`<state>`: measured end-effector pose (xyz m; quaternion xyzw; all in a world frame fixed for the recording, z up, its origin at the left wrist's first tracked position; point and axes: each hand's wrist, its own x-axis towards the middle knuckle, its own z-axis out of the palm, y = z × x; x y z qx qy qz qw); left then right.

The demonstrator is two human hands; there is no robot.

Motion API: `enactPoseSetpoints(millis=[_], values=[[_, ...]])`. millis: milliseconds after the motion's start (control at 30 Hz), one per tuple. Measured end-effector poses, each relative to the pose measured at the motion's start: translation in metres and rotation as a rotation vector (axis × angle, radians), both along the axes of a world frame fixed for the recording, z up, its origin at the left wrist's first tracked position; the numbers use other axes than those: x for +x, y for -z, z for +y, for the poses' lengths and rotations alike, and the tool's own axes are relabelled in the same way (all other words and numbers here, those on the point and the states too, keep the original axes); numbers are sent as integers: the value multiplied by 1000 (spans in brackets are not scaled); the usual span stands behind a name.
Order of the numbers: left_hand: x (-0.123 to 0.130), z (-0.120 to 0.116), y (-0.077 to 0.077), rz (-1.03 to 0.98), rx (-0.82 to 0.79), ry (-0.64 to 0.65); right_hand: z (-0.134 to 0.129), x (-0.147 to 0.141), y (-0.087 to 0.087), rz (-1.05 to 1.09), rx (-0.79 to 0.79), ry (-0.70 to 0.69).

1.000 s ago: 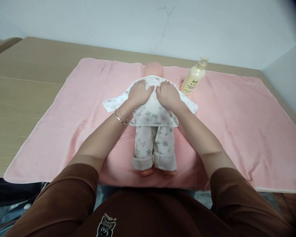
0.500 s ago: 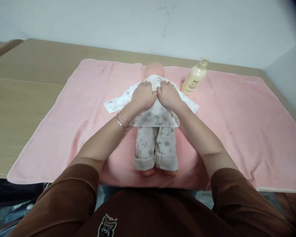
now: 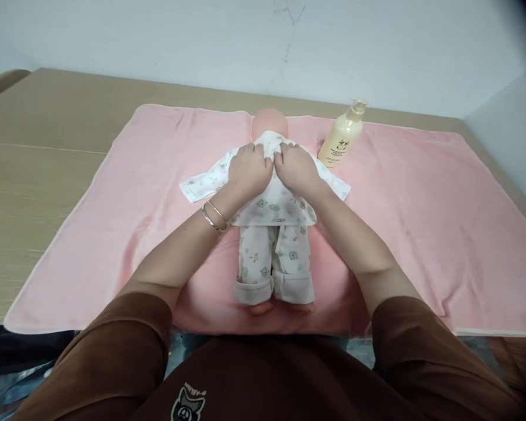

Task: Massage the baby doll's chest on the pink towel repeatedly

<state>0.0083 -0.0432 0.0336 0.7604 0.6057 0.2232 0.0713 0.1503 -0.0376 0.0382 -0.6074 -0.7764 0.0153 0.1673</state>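
A doll lies on a pink blanket (image 3: pixel 421 234), its smooth round head (image 3: pixel 270 121) at the far end and its feet towards me; no face shows. It wears a white printed shirt (image 3: pixel 274 204) and matching trousers (image 3: pixel 255 251) with turned-up cuffs. My left hand (image 3: pixel 251 169) rests on the shirt's upper left part, fingers pointing at the head. Beside it, a small gap away, my right hand (image 3: pixel 296 166) rests on the upper right part. Both palms face down with the fingers slightly bent over the cloth. Neither hand visibly lifts anything.
A pale yellow pump bottle (image 3: pixel 342 135) stands on the blanket to the right of the doll's head, near the right sleeve. Under the blanket is a wooden table (image 3: pixel 48 123), with a white wall (image 3: pixel 179 47) behind it.
The whole view has shifted slightly, so everything appears a little further left. Both hands stay on the doll's shirt, with hardly any visible movement against it.
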Motion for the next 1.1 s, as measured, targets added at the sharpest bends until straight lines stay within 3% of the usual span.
enactPoseSetpoints(millis=[133,200,333,433,567,700,933,1100], values=[[-18,29,10,-140,-25,28,-25,-17,-7,-86,-18,-38],[-21,35,14,-170,-27,40,-23,-18,-7,-79,-29,-42],[-8,18,15,-65,12,26,8,-1,2,67,-39,-13],[2,5,15,-12,114,94,22,7,8,94,-72,15],[-3,17,16,-47,84,165,-2,-5,3,-15,-50,-39],[-10,33,18,-120,29,95,-25,-18,-6,-91,-39,-116],[-1,26,22,-124,68,36,14,-2,2,55,-166,31],[0,25,22,-130,49,22,20,0,9,87,-174,29]])
